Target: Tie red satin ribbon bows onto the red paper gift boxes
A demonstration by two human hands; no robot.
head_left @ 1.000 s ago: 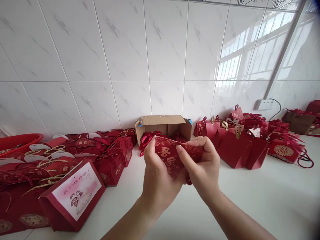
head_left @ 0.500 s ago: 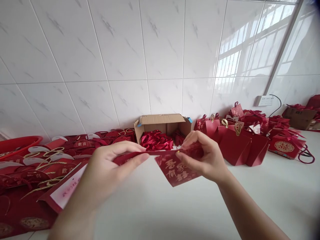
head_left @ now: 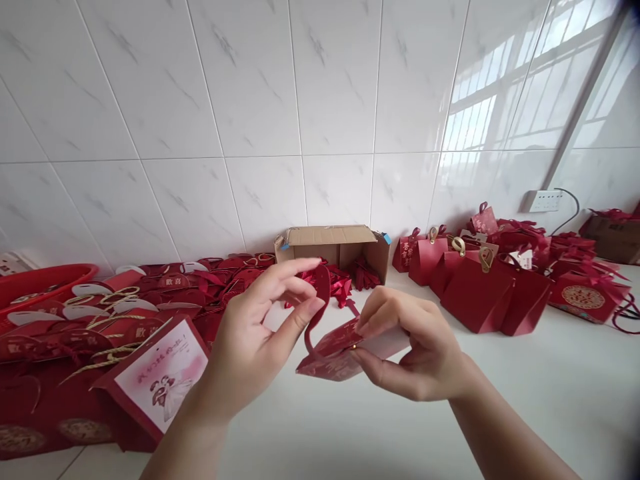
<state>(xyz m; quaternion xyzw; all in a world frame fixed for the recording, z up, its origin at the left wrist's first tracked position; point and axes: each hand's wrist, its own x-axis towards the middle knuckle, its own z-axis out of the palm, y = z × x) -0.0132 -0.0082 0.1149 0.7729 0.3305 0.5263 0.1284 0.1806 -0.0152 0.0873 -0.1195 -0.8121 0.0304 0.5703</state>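
Printed red card (head_left: 331, 352) is pinched by right hand (head_left: 416, 339); whether curled red strip (head_left: 324, 285) is gripped by left hand (head_left: 257, 327) cannot be determined.

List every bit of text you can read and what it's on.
"歡喜": red label at left.
"歡喜": nearer red label, slanted.
Script on the white card: too blurred.
Print on the held red card: too slanted.
Characters on the small red bag: too small.
Gold medallion at right: too small.
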